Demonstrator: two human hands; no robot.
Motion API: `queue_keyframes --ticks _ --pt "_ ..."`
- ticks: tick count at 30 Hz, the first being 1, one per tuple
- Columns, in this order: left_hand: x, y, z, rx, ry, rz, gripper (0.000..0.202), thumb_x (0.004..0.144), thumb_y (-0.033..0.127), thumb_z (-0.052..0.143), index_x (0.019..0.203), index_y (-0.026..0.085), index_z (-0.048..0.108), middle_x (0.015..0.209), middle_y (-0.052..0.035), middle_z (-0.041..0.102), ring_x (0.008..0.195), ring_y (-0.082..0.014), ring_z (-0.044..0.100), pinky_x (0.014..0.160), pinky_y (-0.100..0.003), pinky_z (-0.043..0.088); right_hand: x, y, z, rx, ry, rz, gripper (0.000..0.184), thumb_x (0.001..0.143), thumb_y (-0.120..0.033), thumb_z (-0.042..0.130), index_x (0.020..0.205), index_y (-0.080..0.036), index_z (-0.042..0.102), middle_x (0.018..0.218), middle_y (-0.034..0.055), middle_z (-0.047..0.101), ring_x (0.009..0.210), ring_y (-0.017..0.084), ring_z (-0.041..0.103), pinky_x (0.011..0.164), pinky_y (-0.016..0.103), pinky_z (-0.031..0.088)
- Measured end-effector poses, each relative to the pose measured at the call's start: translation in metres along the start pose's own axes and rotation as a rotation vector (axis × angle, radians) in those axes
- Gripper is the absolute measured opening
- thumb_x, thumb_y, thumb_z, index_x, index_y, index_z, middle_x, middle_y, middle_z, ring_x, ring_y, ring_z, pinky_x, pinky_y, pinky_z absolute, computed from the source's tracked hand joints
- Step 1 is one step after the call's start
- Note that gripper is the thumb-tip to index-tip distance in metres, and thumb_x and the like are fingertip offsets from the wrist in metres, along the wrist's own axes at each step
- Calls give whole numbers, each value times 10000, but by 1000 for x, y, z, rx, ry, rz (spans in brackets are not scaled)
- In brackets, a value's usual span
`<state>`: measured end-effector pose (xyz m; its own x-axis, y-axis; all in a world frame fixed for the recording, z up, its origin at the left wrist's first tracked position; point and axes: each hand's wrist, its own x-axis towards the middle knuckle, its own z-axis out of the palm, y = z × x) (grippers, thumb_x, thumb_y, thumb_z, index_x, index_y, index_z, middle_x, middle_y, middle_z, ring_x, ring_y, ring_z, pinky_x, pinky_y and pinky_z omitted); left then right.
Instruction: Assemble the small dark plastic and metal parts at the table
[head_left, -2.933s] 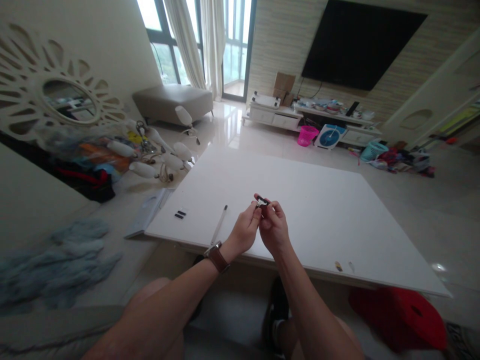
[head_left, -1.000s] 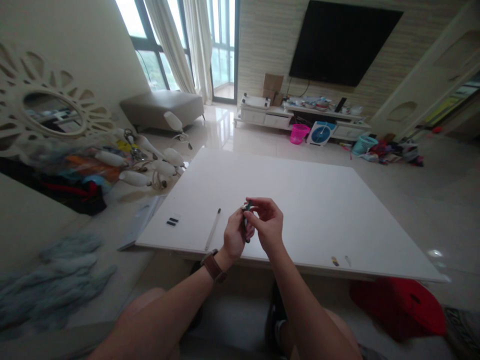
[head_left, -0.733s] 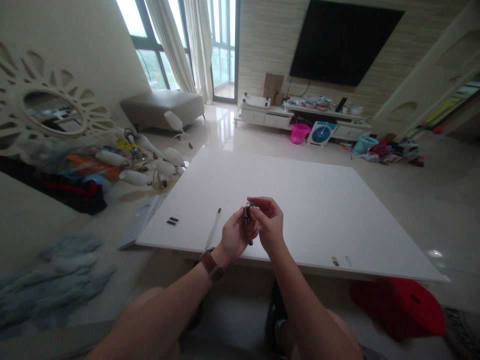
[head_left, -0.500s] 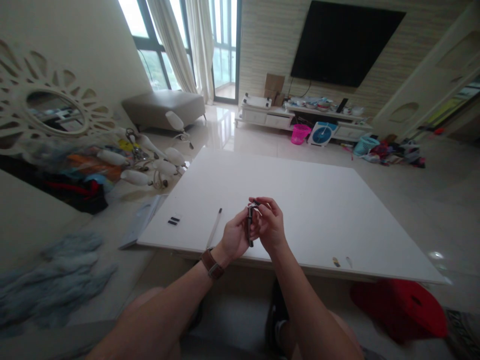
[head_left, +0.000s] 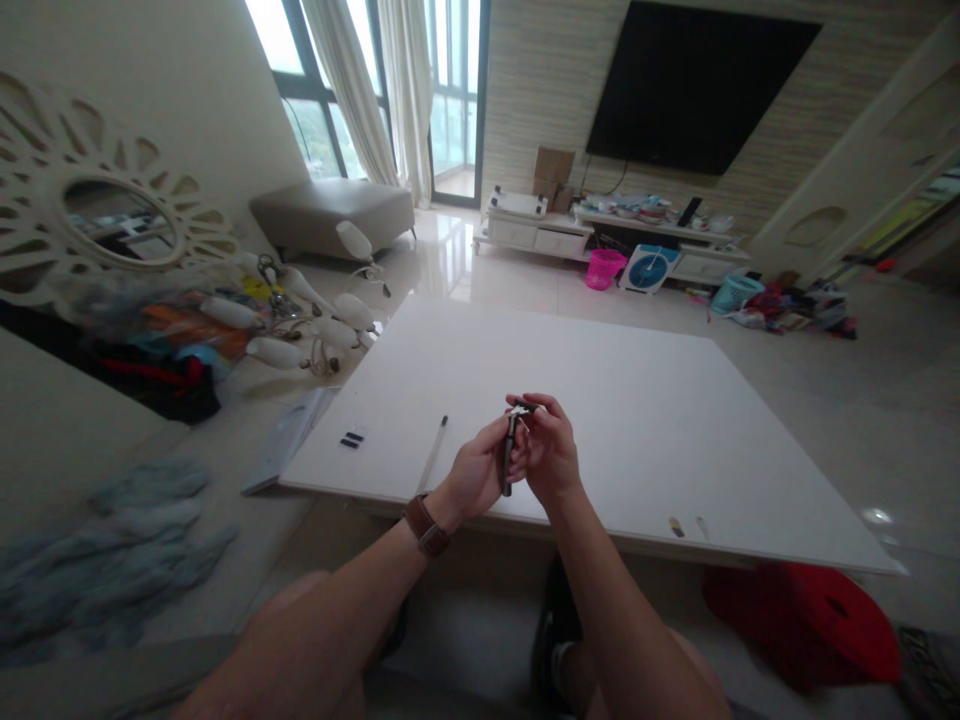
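Observation:
My left hand (head_left: pixel 478 468) is closed around a slim dark handle (head_left: pixel 508 470), held nearly upright above the near edge of the white table (head_left: pixel 615 390). A pale, silvery part shows at its top. There my right hand (head_left: pixel 553 455) pinches a small dark piece (head_left: pixel 529 405) that lies at an angle to the handle; whether the two are joined I cannot tell. Left of my hands lies a thin pale stick with a dark tip (head_left: pixel 435 450). Farther left is a small clear pack with two black strips (head_left: pixel 351 440).
Two small flat items, one dark and yellowish (head_left: pixel 676 526) and one pale (head_left: pixel 702 527), lie near the table's right front edge. A red stool-like object (head_left: pixel 810 625) stands below that corner. A lamp with several white shades (head_left: pixel 341 330) is beyond the left side.
The small dark piece in my right hand now sits more level at the handle's top, and more of the silvery part shows. The whole view has shifted slightly.

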<state>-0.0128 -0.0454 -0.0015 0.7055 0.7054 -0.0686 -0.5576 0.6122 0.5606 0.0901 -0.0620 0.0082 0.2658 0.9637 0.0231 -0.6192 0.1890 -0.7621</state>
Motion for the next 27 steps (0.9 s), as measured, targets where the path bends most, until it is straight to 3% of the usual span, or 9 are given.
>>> queue_keyframes --ticks 6,16,27 --pt "-2 2 2 27 14 4 300 903 426 596 802 144 564 610 27 440 474 -69 393 420 -166 292 1 1 -3 -37 -42 -12 187 719 -292 742 880 -209 694 913 25 771 414 83 532 322 193 432" --pt "-1 -2 4 211 40 164 409 833 523 687 777 152 522 576 51 423 434 -42 307 398 -160 215 1 2 -3 45 -62 9 190 707 -336 741 854 -218 717 956 29 781 407 91 552 350 220 472" --pt "-1 -3 4 300 63 188 473 798 594 691 755 155 521 564 54 419 441 -46 285 407 -182 188 -1 2 -3 46 -59 4 188 728 -360 719 870 -237 717 969 33 770 565 130 613 413 224 486"
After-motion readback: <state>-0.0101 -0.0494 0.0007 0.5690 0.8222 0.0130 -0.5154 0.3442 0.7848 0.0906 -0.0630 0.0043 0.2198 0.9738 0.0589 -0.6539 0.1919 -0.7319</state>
